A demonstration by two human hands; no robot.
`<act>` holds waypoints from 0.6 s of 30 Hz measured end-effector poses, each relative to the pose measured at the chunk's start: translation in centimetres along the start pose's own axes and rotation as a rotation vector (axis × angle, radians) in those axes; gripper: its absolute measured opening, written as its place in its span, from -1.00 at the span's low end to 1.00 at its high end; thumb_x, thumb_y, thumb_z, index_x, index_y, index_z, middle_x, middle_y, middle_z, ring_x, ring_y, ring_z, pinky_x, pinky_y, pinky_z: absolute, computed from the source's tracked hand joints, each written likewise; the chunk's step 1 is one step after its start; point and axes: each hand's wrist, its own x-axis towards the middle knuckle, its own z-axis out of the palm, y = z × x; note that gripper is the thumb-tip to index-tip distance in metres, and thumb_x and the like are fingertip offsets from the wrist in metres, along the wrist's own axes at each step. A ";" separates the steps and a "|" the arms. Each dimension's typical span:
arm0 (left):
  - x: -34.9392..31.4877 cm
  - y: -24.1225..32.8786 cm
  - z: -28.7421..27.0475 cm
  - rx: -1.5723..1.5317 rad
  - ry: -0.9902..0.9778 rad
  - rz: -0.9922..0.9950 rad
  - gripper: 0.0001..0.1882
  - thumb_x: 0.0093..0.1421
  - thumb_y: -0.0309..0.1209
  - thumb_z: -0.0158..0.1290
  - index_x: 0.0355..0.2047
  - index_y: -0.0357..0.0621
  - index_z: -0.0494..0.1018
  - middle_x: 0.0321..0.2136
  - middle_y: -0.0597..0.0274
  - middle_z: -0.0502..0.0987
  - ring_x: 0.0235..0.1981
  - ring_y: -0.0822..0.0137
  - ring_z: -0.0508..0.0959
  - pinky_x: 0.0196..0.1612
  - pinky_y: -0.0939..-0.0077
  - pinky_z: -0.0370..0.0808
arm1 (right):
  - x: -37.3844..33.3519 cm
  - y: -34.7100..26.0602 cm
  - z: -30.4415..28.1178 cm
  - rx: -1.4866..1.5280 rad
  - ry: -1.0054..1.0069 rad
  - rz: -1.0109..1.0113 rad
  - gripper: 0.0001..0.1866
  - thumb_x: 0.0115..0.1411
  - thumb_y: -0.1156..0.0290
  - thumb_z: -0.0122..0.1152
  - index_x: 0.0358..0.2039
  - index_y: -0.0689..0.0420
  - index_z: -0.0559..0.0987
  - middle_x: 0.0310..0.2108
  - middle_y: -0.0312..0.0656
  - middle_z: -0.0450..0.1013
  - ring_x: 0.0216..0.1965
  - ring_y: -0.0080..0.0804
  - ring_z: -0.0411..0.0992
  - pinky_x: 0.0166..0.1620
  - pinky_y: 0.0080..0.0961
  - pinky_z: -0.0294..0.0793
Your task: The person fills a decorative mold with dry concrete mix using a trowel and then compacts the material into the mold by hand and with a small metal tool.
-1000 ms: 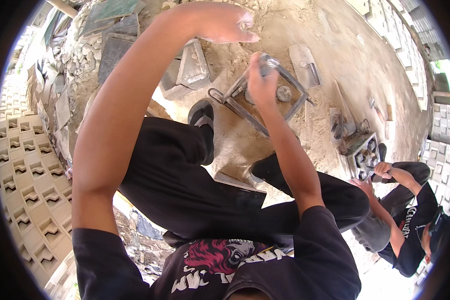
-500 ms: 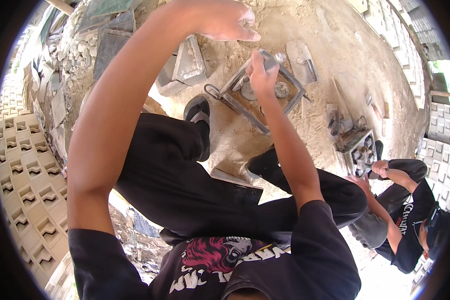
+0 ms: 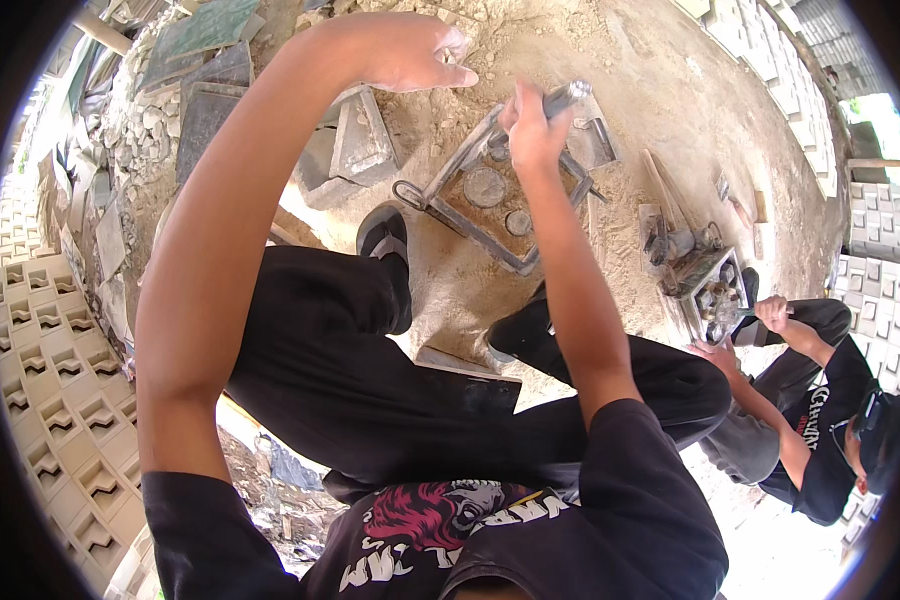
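My left hand [image 3: 420, 58] is raised beyond the far left of a square metal frame [image 3: 470, 237]. Pale dust coats its curled fingers, and its thumb stands apart from them; I see nothing held. Over the frame's far right part, my right hand [image 3: 537, 130] grips a grey tool [image 3: 562, 98] with a shiny end, blurred, its exact kind unclear. Brown sandy material fills the frame, which has a loop handle at its left corner. In it lie a large round grey disc [image 3: 485, 187] and a smaller round one [image 3: 518, 222]. My right forearm hides part of the frame.
At the right, a co-worker [image 3: 790, 420] crouches with both hands at a similar box [image 3: 715, 295]. Grey slabs [image 3: 362, 135] lie left of the frame, a flat block [image 3: 597, 140] to its right. Rubble [image 3: 155, 120] and stacked patterned blocks [image 3: 65, 375] line the left side.
My right hand has turned, and the grey tool now points away to the right. My left hand has shifted slightly left in the view. The discs in the frame show more fully.
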 end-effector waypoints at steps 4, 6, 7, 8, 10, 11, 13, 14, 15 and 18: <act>0.7 0.1 0.0 -0.002 0.025 0.042 -0.35 0.28 0.17 -0.09 0.16 -0.04 0.39 0.03 0.08 0.53 0.04 0.10 0.52 0.09 0.21 0.42 | -0.7 5.3 -1.3 0.070 0.115 -0.027 -0.66 0.27 0.48 0.03 -0.68 0.08 0.30 -0.74 -0.35 0.21 -0.76 -0.61 0.11 -0.66 -0.53 -0.01; 0.1 0.1 0.0 0.019 -0.024 0.016 -0.34 0.28 0.17 -0.09 0.16 -0.06 0.38 0.04 0.05 0.53 0.06 0.09 0.52 0.10 0.20 0.42 | -0.8 3.5 -1.3 0.050 0.127 -0.013 -0.68 0.25 0.51 0.01 -0.67 0.09 0.31 -0.73 -0.33 0.23 -0.75 -0.61 0.12 -0.66 -0.53 0.02; 0.2 0.3 -0.3 0.029 -0.040 0.016 -0.34 0.28 0.17 -0.08 0.17 -0.07 0.38 0.04 0.03 0.53 0.06 0.09 0.52 0.10 0.20 0.41 | -1.0 2.4 -1.8 0.142 0.135 0.013 -0.62 0.23 0.46 0.13 -0.72 0.09 0.32 -0.74 -0.35 0.27 -0.72 -0.63 0.23 -0.63 -0.58 0.14; 0.1 0.6 -0.4 0.016 -0.043 0.011 -0.33 0.28 0.17 -0.08 0.17 -0.08 0.38 0.04 0.02 0.52 0.07 0.09 0.52 0.11 0.21 0.41 | -1.2 2.5 -1.9 0.115 0.149 0.003 -0.62 0.23 0.46 0.12 -0.73 0.10 0.31 -0.74 -0.35 0.26 -0.71 -0.63 0.23 -0.62 -0.57 0.14; -0.1 1.4 -0.6 -0.005 -0.049 0.009 -0.30 0.28 0.17 -0.08 0.19 -0.11 0.36 0.06 -0.01 0.51 0.10 0.09 0.51 0.12 0.21 0.41 | -1.7 3.2 -2.2 0.062 0.185 -0.022 -0.62 0.22 0.47 0.11 -0.73 0.10 0.31 -0.74 -0.35 0.26 -0.71 -0.62 0.21 -0.61 -0.56 0.15; 0.3 1.7 -0.9 -0.013 -0.058 0.010 -0.30 0.28 0.17 -0.08 0.19 -0.12 0.35 0.07 -0.02 0.50 0.11 0.09 0.50 0.13 0.21 0.41 | -1.3 4.4 -2.7 0.022 0.038 0.001 -0.63 0.22 0.47 0.08 -0.74 0.10 0.30 -0.74 -0.35 0.25 -0.72 -0.61 0.16 -0.61 -0.53 0.13; 0.4 1.2 -0.6 -0.035 -0.082 -0.017 -0.29 0.28 0.16 -0.07 0.20 -0.15 0.34 0.10 -0.04 0.48 0.13 0.09 0.48 0.13 0.21 0.41 | 0.6 4.7 -2.6 0.052 0.185 0.059 -0.62 0.23 0.47 0.07 -0.74 0.11 0.29 -0.74 -0.35 0.24 -0.72 -0.61 0.14 -0.61 -0.53 0.11; 0.2 1.0 0.0 -0.028 -0.061 -0.003 -0.29 0.28 0.16 -0.07 0.21 -0.14 0.34 0.10 -0.04 0.48 0.13 0.09 0.48 0.14 0.21 0.41 | 0.6 3.8 -2.2 0.063 0.263 0.104 -0.61 0.23 0.46 0.06 -0.74 0.12 0.28 -0.74 -0.35 0.23 -0.72 -0.61 0.13 -0.61 -0.53 0.10; -0.1 0.6 0.5 -0.021 -0.040 0.009 -0.29 0.28 0.16 -0.07 0.21 -0.14 0.33 0.10 -0.04 0.48 0.13 0.09 0.49 0.14 0.20 0.41 | 0.6 2.8 -2.9 0.124 0.102 0.030 -0.61 0.23 0.44 0.08 -0.74 0.11 0.27 -0.74 -0.34 0.24 -0.71 -0.60 0.16 -0.61 -0.54 0.09; 0.5 1.2 0.0 -0.010 -0.030 0.006 -0.28 0.28 0.16 -0.07 0.22 -0.13 0.32 0.11 -0.04 0.48 0.12 0.08 0.49 0.15 0.20 0.41 | 0.9 3.6 -4.4 0.220 0.074 -0.123 -0.60 0.22 0.42 0.09 -0.75 0.12 0.27 -0.75 -0.33 0.25 -0.71 -0.58 0.17 -0.61 -0.54 0.09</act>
